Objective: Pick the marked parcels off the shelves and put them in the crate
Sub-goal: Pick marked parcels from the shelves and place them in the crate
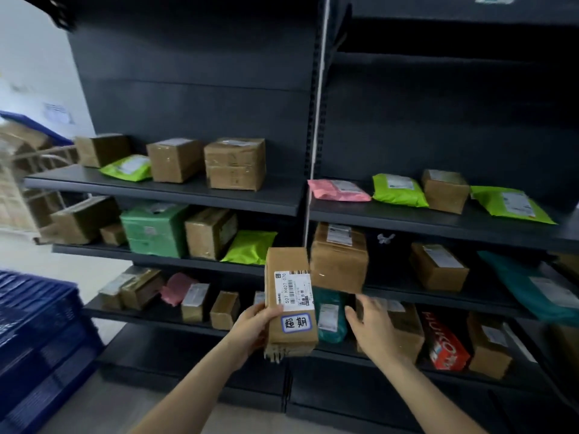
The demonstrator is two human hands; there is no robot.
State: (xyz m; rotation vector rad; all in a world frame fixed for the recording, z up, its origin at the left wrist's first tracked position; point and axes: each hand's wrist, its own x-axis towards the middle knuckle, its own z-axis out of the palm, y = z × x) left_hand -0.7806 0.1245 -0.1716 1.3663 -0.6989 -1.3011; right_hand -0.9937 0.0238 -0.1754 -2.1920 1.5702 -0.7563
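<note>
Near left, the blue crate sits low by the floor. Left hand has a firm grasp on the marked parcel, a tall cardboard box held upright in front of the shelves, its blue-edged sticker facing us below the shipping label. Right hand is released, fingers spread, holding nothing, hovering just beside a teal bag on the low tier. Further right there, a red box. Farther up, a green wrapped parcel, then a pink bag on the higher shelf.

Bare forearms, left hand, right hand
</note>
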